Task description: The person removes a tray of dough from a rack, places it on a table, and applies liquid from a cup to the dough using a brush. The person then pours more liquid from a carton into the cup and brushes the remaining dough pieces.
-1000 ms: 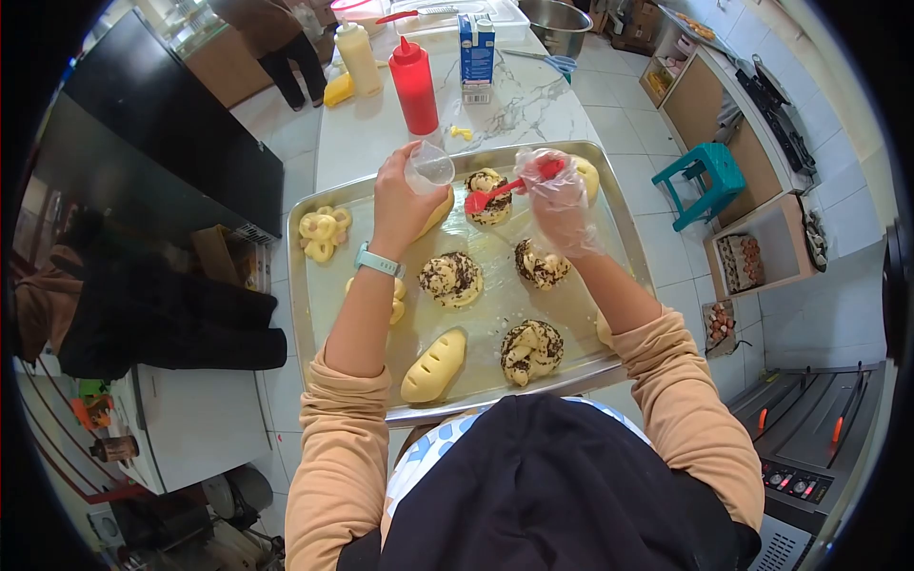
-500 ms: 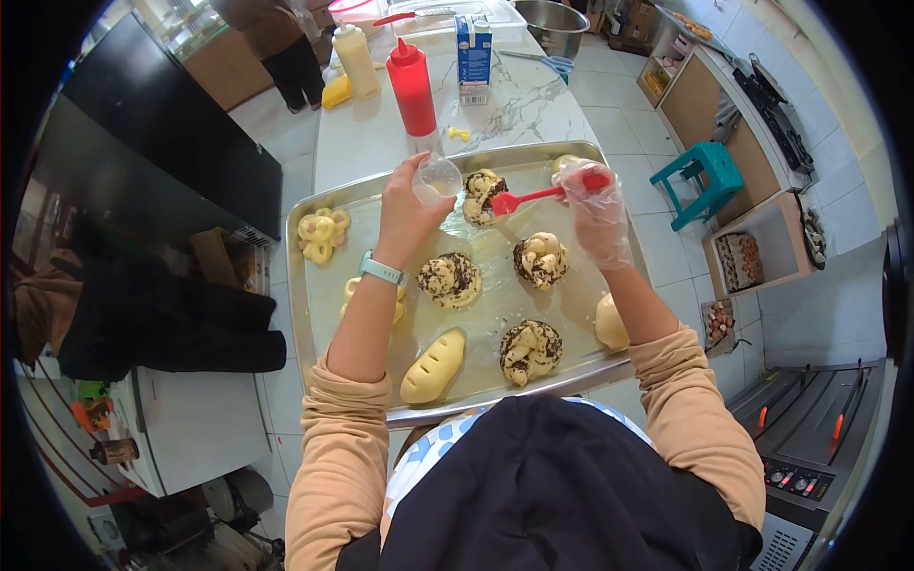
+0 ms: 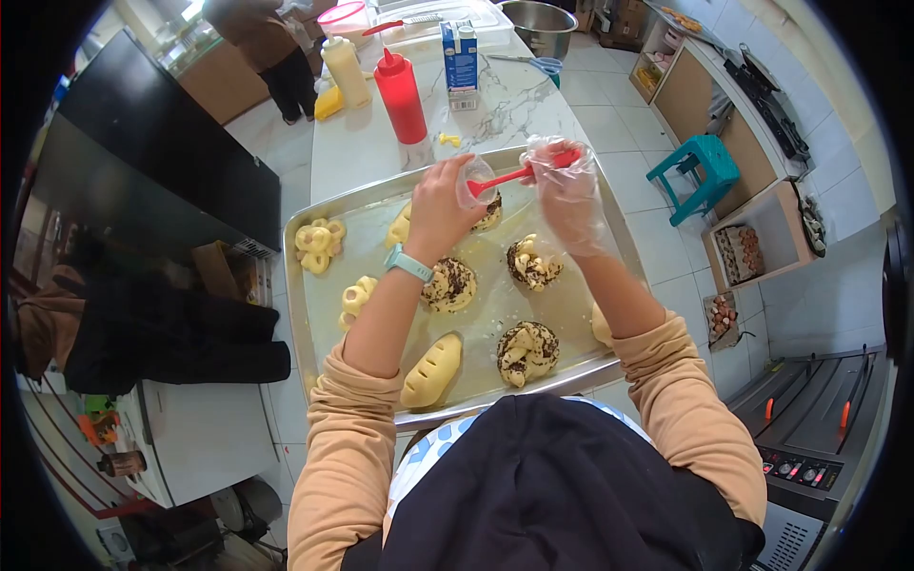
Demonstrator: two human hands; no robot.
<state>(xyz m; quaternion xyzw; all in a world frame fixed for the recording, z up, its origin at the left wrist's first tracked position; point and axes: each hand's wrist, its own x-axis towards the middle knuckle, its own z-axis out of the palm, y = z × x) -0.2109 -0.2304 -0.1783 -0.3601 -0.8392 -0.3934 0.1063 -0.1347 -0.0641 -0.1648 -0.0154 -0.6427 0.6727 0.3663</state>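
Note:
My bare left hand (image 3: 446,202) is wrapped round a small clear plastic cup (image 3: 473,177), tilted above the far part of the tray. In a loose clear plastic glove, my right hand (image 3: 564,190) grips a red pastry brush (image 3: 514,178) by its handle, and the brush head reaches into the cup. Below lies a metal baking tray (image 3: 297,333) of shaped dough. A chocolate-flecked knot (image 3: 490,211) is partly hidden behind my left hand. Nearer me are more flecked pieces, including a round one (image 3: 449,285) and a twisted knot (image 3: 527,354), plus a plain slashed loaf (image 3: 432,371).
On the marble table (image 3: 419,162) stand a red squeeze bottle (image 3: 400,95), a cream squeeze bottle (image 3: 346,71) and a blue carton (image 3: 461,62). A teal stool (image 3: 698,181) is on the floor to the right. Another person (image 3: 267,48) stands at the back left.
My left hand has moved right with the cup. The brush has left the far dough knot, and its head is now in the cup. My right hand has shifted left and away from me.

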